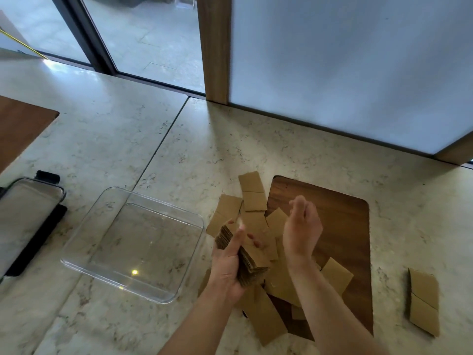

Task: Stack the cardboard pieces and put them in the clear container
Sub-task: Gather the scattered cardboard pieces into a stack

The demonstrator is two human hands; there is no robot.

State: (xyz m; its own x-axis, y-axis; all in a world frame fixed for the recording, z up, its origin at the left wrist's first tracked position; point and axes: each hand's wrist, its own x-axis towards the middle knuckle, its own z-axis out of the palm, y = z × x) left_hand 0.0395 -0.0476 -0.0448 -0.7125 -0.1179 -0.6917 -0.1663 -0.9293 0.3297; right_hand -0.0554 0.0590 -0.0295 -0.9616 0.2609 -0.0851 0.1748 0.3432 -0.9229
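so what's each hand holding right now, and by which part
The left hand grips a stack of brown cardboard pieces by its long sides, thumb on the near side and fingers curled over the far side. The right hand holds nothing.

Brown cardboard stack gripped beside loose pieces, right of empty clear container
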